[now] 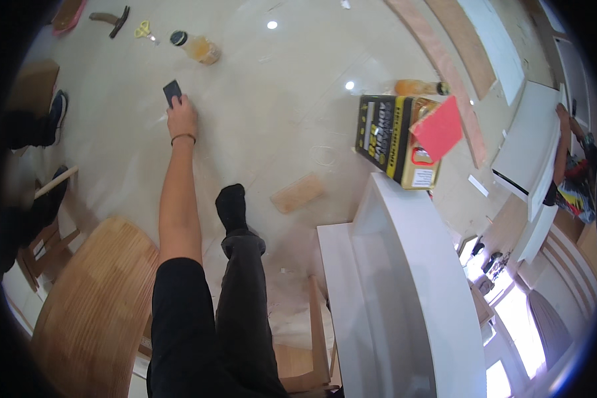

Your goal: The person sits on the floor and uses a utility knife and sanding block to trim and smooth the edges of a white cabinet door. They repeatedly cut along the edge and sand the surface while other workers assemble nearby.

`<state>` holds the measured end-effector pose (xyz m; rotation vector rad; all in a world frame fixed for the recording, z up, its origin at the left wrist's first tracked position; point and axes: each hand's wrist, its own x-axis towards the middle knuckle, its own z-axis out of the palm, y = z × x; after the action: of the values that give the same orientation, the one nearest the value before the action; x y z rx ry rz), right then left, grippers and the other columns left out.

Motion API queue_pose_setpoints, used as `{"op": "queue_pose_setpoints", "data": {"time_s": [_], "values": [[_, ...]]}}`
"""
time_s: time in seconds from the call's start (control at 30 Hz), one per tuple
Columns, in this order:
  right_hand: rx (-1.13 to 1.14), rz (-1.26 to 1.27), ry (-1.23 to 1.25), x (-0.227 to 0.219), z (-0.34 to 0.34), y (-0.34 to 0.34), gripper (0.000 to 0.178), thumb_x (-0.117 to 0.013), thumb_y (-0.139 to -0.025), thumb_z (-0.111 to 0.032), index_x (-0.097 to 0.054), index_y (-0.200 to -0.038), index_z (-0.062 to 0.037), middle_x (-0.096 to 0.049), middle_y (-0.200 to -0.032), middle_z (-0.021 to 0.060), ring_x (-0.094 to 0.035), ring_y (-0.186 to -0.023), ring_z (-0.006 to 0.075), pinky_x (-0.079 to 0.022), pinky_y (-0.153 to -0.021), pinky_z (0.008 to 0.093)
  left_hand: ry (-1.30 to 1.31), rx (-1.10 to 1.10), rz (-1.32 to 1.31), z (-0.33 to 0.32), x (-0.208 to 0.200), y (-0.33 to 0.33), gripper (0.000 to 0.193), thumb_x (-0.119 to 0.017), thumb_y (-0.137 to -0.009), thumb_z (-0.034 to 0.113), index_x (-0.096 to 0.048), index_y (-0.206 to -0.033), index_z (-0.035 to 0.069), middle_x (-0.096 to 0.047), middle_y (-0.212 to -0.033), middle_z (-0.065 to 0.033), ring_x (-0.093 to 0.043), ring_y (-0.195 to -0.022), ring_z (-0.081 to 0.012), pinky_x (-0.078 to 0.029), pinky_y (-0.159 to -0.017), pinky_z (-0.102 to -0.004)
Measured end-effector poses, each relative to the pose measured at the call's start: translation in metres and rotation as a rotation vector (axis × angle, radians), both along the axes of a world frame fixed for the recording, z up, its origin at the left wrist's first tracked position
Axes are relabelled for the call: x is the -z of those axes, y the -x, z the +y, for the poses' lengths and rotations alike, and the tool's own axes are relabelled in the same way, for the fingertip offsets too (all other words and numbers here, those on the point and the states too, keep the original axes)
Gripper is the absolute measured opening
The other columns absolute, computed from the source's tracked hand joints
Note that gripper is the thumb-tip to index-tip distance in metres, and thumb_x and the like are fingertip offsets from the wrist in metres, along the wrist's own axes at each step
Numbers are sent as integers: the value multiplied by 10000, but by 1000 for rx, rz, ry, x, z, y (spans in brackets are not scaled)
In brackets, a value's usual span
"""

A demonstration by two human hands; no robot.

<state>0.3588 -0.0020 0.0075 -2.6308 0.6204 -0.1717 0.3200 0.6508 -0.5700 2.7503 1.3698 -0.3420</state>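
A small dark flat piece is at the far left, at or just above the pale floor; I cannot tell whether it touches. My left hand, at the end of a straight arm, has its fingers closed on the piece's near end. My right hand is out of view, so I cannot tell its state.

I judge the step to be picking the piece up or setting it down. Lifting would call for a firm pinch and a path clear of the bottle; releasing, for the piece flat first.

Just beyond it, to the right, an orange-filled bottle lies on its side. Farther left are yellow-handled scissors, then a hammer. Nearer and right of the hand are a black-socked foot and a thin wooden offcut. Well to the right, a black-and-yellow tin stands by a white furniture unit. A curved wooden panel fills the near left.
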Motion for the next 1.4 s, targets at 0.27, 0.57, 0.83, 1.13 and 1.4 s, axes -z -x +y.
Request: {"op": "queue_pose_setpoints", "data": {"time_s": [0.27,0.57,0.83,1.13,1.4], "values": [[33,-25,-93,-31,-43,47,682,-330,-1133,-425,-244,-1629,37,-415,-1566,180,-407,-1428,292,-293,-1204,415,-66,-352,-193,-114,-81,43,378,-606,-955,42,-491,-1315,20,-587,-1208,-215,-631,-1116,-435,-547,-923,-518],[251,-86,-400,-73,-109,137,658,-322,-1141,-390,-235,-1634,37,-443,-1547,168,-431,-1405,278,-287,-1199,389,85,-564,-695,-271,-231,43,421,-470,-935,57,-555,-1329,-65,-625,-1263,-263,-619,-1123,-458,-510,-956,-500],[-113,-231,-235,-61,-112,134,453,-633,-1025,-365,-626,-1282,9,-677,-1127,240,-633,-1083,403,-470,-983,485,776,-375,-1542,-383,-480,-33,330,-406,-1027,91,-685,-1180,4,-533,-774,-15,-468,-639,-124,-390,-575,-279],[-344,-94,-413,-86,-133,120,595,-607,-1043,-448,-481,-1456,-39,-681,-1263,247,-639,-1191,385,-507,-1000,475,1362,350,-1394,-584,-720,71,404,-348,-955,-28,-573,-1289,7,-562,-939,-6,-451,-678,-42,-361,-584,-202],[-344,-540,-1307,-111,-198,189,787,-487,-1066,-570,-264,-1637,-78,-512,-1515,162,-532,-1341,282,-421,-1112,418,1523,833,-798,-680,-728,104,552,-349,-880,-100,-357,-1415,35,-542,-928,-87,-528,-835,-157,-475,-788,-300]]}}
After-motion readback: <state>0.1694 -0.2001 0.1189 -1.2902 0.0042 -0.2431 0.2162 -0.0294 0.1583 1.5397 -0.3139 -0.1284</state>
